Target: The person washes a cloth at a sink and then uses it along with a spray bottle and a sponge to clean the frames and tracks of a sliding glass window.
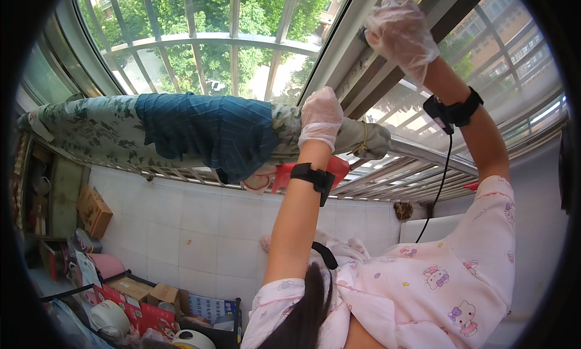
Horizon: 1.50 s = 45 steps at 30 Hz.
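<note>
My left hand (322, 115), in a clear disposable glove, is curled into a fist over a long camouflage-patterned fabric roll (86, 126) by the window. Whether anything lies inside that fist is hidden. Draped over the roll is a blue pinstriped cloth (213, 126), left of this hand. Higher on the right, my gloved right hand (401, 36) is bent against the metal window frame (336, 49). A small dark patch (362, 35) shows beside its fingers; I cannot tell if it is held. Black straps with small devices circle both forearms.
Metal bars (233, 40) stand outside the glass. Below the roll are a railing (386, 174) and a red item (336, 170). White tiles (199, 231) cover the floor. A cardboard box (94, 211) stands left; bins of boxes and white appliances (110, 319) fill the lower left. A black cable (442, 185) hangs from the right forearm.
</note>
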Tool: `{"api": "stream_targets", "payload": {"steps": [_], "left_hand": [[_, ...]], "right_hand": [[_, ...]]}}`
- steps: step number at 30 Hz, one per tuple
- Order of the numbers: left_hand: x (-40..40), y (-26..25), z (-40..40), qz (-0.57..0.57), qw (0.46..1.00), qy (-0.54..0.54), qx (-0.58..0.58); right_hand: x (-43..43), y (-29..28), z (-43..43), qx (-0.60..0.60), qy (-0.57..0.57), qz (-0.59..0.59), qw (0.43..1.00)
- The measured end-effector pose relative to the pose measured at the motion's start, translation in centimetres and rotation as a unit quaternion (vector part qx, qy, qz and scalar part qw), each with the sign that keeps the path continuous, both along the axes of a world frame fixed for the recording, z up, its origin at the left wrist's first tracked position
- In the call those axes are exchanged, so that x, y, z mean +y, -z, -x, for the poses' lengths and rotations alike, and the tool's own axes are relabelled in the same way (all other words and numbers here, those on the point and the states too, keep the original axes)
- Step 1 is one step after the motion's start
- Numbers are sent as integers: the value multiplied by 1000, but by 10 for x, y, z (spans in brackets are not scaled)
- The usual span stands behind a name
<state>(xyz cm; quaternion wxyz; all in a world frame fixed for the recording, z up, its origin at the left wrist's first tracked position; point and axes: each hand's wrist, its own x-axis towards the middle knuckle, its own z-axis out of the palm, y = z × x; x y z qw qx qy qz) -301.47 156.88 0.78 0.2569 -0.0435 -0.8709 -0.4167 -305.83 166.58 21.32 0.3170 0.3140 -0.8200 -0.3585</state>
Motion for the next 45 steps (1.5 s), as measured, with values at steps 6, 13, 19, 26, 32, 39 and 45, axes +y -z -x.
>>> {"api": "stream_targets", "payload": {"steps": [6, 13, 19, 26, 32, 39, 45], "left_hand": [[9, -1, -1, -11, 999, 38, 28], [-5, -15, -4, -53, 998, 23, 19], [-25, -74, -27, -570, 757, 320, 3], [-19, -62, -34, -658, 625, 416, -55], [-51, -61, 31, -674, 601, 429, 1], [-5, -141, 78, -77, 918, 123, 368], [11, -145, 65, -260, 877, 299, 272]], "right_hand": [[16, 127, -15, -97, 30, -59, 993], [14, 3, -27, 42, -184, 88, 978], [24, 32, -72, -439, -181, 704, 528], [32, 73, -71, -539, -161, 776, 284], [57, 17, -72, -287, -285, 777, 483], [15, -100, -7, 45, -347, 672, 652], [0, -94, 4, 87, -311, 672, 667]]}}
